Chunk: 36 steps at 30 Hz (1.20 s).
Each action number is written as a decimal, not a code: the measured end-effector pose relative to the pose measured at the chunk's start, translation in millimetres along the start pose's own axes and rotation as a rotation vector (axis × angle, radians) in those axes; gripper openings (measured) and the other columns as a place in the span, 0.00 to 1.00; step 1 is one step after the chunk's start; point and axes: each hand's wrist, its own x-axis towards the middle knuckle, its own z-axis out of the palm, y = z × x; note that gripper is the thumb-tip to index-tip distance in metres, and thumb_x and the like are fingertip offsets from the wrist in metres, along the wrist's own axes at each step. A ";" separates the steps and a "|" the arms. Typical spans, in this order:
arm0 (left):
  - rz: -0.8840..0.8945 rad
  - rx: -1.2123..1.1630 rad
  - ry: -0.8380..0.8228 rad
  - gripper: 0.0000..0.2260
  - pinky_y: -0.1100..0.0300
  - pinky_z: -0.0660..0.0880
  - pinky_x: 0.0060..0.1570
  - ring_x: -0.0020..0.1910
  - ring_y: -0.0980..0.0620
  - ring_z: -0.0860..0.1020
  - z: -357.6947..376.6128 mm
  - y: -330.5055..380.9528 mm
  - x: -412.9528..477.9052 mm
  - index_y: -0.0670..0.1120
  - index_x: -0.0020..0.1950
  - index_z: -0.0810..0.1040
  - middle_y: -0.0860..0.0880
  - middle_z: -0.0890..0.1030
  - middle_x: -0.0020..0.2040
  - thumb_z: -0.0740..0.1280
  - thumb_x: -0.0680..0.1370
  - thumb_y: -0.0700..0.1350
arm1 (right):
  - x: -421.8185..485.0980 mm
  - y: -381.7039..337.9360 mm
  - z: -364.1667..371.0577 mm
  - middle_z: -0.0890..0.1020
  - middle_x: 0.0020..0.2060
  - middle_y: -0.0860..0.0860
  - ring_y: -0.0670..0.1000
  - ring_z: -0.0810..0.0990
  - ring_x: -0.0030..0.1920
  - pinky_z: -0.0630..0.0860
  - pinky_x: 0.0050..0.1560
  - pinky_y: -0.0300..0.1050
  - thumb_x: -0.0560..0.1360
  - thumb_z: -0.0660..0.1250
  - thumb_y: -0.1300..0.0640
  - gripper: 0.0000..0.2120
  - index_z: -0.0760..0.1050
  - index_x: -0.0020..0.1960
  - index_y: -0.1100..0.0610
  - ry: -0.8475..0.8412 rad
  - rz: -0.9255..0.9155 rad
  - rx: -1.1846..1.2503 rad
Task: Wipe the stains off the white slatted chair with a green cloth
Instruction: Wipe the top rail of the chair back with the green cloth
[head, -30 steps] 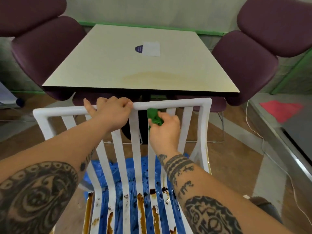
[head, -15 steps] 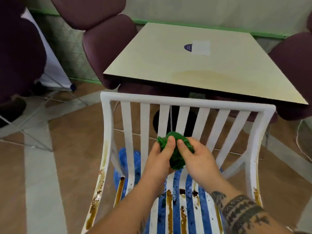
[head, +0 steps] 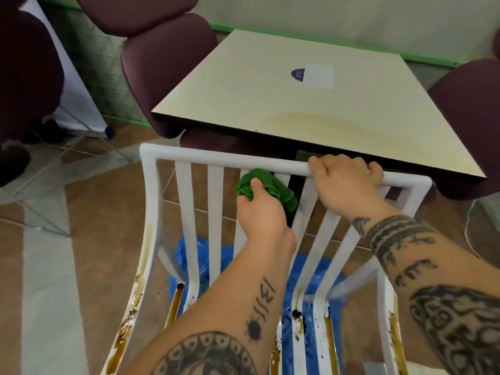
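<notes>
The white slatted chair [head: 151, 190] stands in front of me, its backrest facing me. Brown stains run down the lower slats and the side rails [head: 130, 318]. My left hand [head: 259, 212] grips the bunched green cloth [head: 273, 186] and presses it against the upper part of a middle slat, just below the top rail. My right hand [head: 343, 180] is closed over the top rail to the right of the cloth. Both forearms hide parts of the middle and right slats.
A cream square table [head: 311, 104] with a white and blue label [head: 313, 75] stands just behind the chair. Dark purple padded chairs [head: 162, 50] surround it. A blue plastic sheet [head: 200, 255] lies under the white chair on the tiled floor.
The green cloth passed from my right hand to my left hand, both holding it low on the slats in between. Now my left hand has it near the top rail and my right hand grips the rail.
</notes>
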 end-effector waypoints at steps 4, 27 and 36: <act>0.053 0.051 0.024 0.22 0.60 0.68 0.49 0.44 0.57 0.73 17.1 -9.5 3.3 0.49 0.75 0.64 0.54 0.74 0.50 0.60 0.84 0.56 | 9.5 2.2 6.5 0.65 0.38 0.45 0.61 0.70 0.60 0.53 0.73 0.69 0.84 0.43 0.43 0.19 0.71 0.53 0.47 -0.026 0.044 0.055; 0.361 0.375 0.093 0.10 0.57 0.79 0.49 0.47 0.56 0.80 6.7 -15.9 7.1 0.49 0.59 0.78 0.52 0.82 0.49 0.66 0.82 0.52 | 15.3 5.7 15.2 0.68 0.40 0.43 0.59 0.69 0.61 0.49 0.74 0.66 0.83 0.44 0.41 0.20 0.72 0.48 0.46 0.029 0.052 0.134; 0.453 0.088 0.350 0.05 0.68 0.74 0.40 0.45 0.61 0.79 -39.1 22.6 22.3 0.52 0.59 0.75 0.57 0.80 0.48 0.65 0.83 0.48 | 14.3 8.4 14.4 0.69 0.41 0.45 0.62 0.69 0.63 0.50 0.74 0.66 0.84 0.44 0.40 0.21 0.72 0.49 0.47 0.029 0.036 0.085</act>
